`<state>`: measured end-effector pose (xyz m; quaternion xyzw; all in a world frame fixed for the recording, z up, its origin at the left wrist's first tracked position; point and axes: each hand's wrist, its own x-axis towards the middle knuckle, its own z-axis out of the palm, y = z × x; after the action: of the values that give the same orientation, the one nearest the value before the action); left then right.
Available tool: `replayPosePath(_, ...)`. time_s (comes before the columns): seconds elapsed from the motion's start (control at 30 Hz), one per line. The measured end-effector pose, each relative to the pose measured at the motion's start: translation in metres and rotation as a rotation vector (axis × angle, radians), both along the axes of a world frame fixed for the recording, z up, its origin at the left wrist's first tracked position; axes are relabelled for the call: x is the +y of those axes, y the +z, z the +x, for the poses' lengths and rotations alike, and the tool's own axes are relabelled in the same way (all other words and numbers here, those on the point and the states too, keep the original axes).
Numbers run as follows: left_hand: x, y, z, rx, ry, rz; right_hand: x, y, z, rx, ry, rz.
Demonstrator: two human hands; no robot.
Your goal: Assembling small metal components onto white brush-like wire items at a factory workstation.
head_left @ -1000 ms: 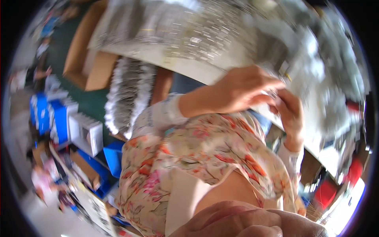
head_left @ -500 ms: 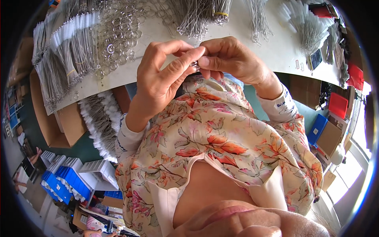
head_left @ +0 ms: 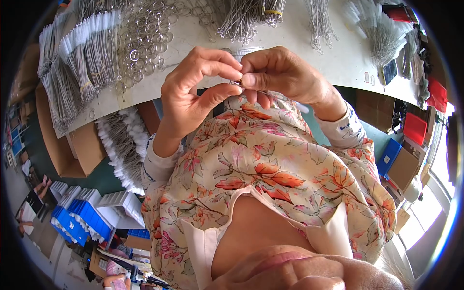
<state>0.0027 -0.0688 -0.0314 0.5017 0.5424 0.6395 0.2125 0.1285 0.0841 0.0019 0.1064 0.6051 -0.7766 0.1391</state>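
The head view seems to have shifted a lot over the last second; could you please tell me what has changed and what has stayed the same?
A second ago the view was tilted, with the hands at the upper right. It has since swung level, so the left hand and right hand now meet at the centre, above the table. Unchanged: both hands' fingers pinch a small metal piece between them; the wire bundles and loose rings lie as before.

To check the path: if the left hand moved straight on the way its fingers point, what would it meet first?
Most likely the right hand: the left hand points at it, fingertips nearly touching around a small metal piece.
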Motion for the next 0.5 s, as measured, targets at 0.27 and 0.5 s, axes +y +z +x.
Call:
replayPosePath(0.27,0.001,-0.003,0.003,0.049,-0.276,0.046,0.014,0.003,0.008,-0.089,0.229,0.016)
replayPosePath(0.5,-0.038,-0.024,-0.045,0.337,0.626,-0.406,0.078,-0.03,0.087,-0.279,0.084,1.939)
